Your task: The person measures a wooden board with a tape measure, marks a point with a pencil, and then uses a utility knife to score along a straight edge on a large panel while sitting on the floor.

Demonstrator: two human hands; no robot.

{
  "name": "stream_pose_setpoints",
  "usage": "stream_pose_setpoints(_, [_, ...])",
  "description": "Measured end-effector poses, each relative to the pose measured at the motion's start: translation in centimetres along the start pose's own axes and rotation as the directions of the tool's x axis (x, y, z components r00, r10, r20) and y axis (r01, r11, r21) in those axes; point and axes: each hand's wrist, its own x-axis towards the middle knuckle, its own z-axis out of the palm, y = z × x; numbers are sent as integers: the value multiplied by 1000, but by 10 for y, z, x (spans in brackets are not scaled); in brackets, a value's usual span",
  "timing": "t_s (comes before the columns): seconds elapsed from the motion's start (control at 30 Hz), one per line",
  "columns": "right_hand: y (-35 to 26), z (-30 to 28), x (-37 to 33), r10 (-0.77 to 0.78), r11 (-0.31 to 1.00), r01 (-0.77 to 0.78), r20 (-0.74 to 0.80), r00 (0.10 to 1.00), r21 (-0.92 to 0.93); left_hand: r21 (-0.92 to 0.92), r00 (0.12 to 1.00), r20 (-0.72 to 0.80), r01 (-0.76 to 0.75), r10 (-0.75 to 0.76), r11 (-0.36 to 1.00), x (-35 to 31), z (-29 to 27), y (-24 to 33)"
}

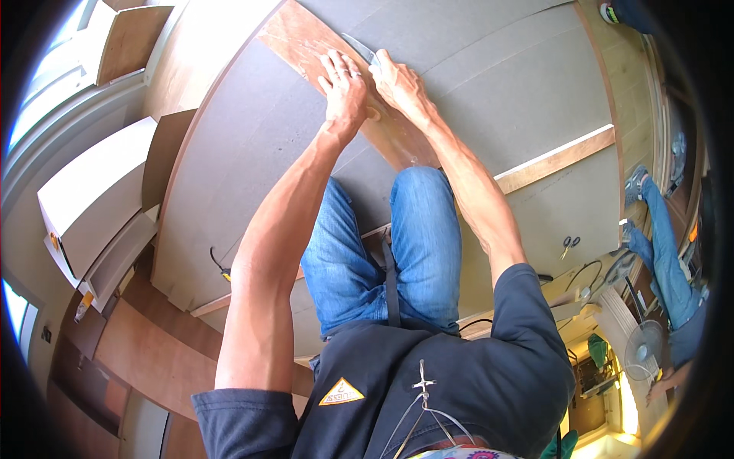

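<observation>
A long brown wooden board [307, 42] lies slantwise on a large grey panel [497, 92] in front of my knees. My left hand [345, 90] rests on the board's face, palm down with its fingers stretched out and a little apart. Along the board's right edge, my right hand [401, 86] is closed round the handle end of a tool with a long, thin grey blade [358, 47]. The blade points away from me to the upper left. Most of the handle is hidden by my fingers, so its exact kind is unclear. Pale marks show on the board's far part.
A wooden strip with a white edge [558, 159] crosses the panel at right. Scissors [567, 246] lie nearer me. White cabinet boxes [99, 191] stand at left. Far right are another person's jeans-clad leg [667, 252] and a fan [644, 348].
</observation>
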Motion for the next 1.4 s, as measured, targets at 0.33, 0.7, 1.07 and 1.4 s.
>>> stream_pose_setpoints(0.33, [-3,0,3,17,1000,-17,3,1000,9,78,1000,-18,0,1,997,0,1,2])
stream_pose_setpoints(0.7, [-3,3,8,3,1000,-3,4,1000,-28,71,996,-82,-11,17,997,1,14,-2])
stream_pose_setpoints(1.07, [36,-16,-57,-116,992,118,45,992,-40,-81,1000,13,9,-8,997,-3,-5,0])
stream_pose_setpoints(1.4, [62,-15,-130,69,996,-68,19,997,-61,-74,999,35,-3,6,997,-2,-8,5])
